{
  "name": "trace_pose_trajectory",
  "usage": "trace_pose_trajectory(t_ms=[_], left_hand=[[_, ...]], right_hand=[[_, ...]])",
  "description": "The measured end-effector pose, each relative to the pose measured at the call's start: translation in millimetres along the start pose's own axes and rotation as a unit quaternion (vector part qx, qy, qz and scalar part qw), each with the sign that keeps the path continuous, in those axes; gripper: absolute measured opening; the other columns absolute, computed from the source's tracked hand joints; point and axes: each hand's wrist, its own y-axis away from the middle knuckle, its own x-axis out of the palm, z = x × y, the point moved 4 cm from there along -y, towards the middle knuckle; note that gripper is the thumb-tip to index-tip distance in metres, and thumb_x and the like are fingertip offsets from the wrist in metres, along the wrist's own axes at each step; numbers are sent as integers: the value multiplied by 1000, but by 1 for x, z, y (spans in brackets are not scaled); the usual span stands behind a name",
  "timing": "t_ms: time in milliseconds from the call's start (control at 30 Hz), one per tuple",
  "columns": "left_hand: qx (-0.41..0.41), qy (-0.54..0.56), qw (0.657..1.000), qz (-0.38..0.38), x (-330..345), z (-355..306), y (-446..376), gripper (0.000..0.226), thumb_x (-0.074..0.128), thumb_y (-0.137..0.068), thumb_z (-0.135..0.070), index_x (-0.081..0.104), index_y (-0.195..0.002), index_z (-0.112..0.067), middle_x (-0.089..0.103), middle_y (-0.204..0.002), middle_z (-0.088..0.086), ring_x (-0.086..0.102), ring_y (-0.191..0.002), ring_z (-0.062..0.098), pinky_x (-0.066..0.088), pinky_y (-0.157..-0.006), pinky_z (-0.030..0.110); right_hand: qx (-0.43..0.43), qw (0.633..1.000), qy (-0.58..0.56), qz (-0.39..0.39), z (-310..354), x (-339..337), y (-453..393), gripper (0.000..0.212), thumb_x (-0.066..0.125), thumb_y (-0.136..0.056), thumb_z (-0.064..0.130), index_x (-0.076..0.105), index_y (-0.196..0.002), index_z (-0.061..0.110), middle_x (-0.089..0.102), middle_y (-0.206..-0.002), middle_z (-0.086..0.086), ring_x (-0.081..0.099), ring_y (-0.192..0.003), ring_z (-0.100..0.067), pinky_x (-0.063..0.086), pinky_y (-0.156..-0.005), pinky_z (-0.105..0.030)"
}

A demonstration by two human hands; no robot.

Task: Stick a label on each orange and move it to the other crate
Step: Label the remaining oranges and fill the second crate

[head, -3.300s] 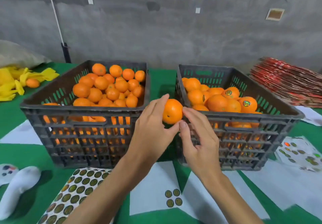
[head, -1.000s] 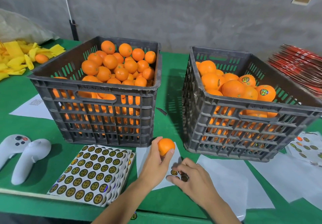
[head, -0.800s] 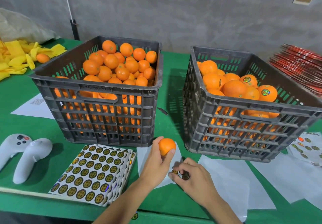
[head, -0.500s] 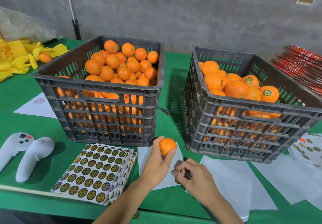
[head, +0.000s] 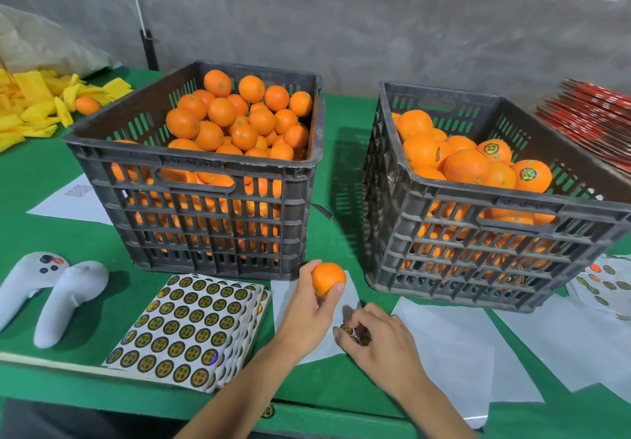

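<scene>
While the left hand [head: 309, 308] grips the orange [head: 328, 279] above the surface, the right hand [head: 379, 339], just right and lower, pinches at a label [head: 346, 329] on the backing sheet [head: 336, 346]; the labelled-orange crate [head: 478, 206] lies up-right.

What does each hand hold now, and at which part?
The left hand grips an orange from below, thumb and fingers on its sides. The right hand pinches at a label on the sheet; whether it holds it cannot be told.

No lettering can be read. The round stickers [head: 346, 329] by the right hand [head: 382, 343] and on the sheets [head: 184, 329] left of the left hand [head: 307, 315] bear only an illegible emblem.
</scene>
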Motion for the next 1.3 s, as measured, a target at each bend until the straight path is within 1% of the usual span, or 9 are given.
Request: trace_pose_trajectory(t_ms=[233,300,367,433,567,733,967,1167,1300], left_hand=[[2,-17,1000,3,-4,0,-1,64,55,-91,-70,28,-143,-43,57,-117,-1,67,-92,17,56,-88,40],[2,-21,1000,2,-4,0,-1,60,56,-95,-65,28,-144,-43,57,-119,0,67,-93,17,56,-88,40],[1,-22,1000,0,-3,1,0,59,56,-96,-63,28,-144,-43,57,-119,0,66,-92,17,56,-87,40],[5,-25,1000,0,-3,0,1,60,55,-95,-66,27,-144,-43,57,-118,-1,66,-90,16,55,-86,37],[-1,-18,1000,7,-1,-2,2,59,56,-97,-62,26,-144,-44,56,-126,-4,66,-105,13,53,-97,40],[-4,-20,1000,2,-2,-2,2,56,56,-97,-60,27,-143,-45,56,-125,-4,66,-105,14,54,-95,42],[-3,-4,1000,-3,0,-1,2,55,57,-97,-59,29,-142,-44,56,-127,-1,65,-107,14,53,-98,42],[1,-11,1000,-10,-1,0,1,53,57,-97,-60,30,-140,-46,58,-121,-3,66,-101,12,54,-95,39],[-1,-8,1000,-4,-3,1,1,55,57,-97,-60,29,-141,-45,57,-122,-5,66,-102,9,54,-94,36]], right_hand=[[22,1000,-18,-13,-6,-2,0,22,60,-88,43,44,-77,32,49,-72,12,47,-67,-10,40,-71,-29],[10,1000,-18,-11,-7,-5,0,18,55,-89,44,44,-79,34,51,-73,12,48,-68,-10,41,-72,-29],[-11,1000,3,-18,-6,-5,1,13,44,-91,48,52,-90,38,53,-79,14,47,-69,-9,41,-71,-30],[-19,999,23,-23,-5,-2,3,35,36,-94,52,64,-111,37,53,-87,17,46,-70,-7,40,-72,-28],[-13,1000,11,-14,-12,0,5,34,52,-99,54,69,-125,39,44,-84,19,44,-71,-3,32,-72,-23],[-25,999,-28,-5,-13,-2,2,26,60,-97,53,71,-117,42,47,-88,17,50,-80,-4,37,-81,-26],[-43,996,-56,-49,-8,-2,-2,11,71,-93,41,74,-103,37,56,-100,19,53,-100,-4,36,-95,-28],[-7,988,-146,-48,-12,0,-6,12,77,-84,34,68,-89,39,62,-100,16,54,-98,-7,37,-98,-33],[-17,992,-122,-42,-18,3,-9,12,72,-84,45,68,-95,43,56,-121,27,44,-119,1,23,-106,-24]])
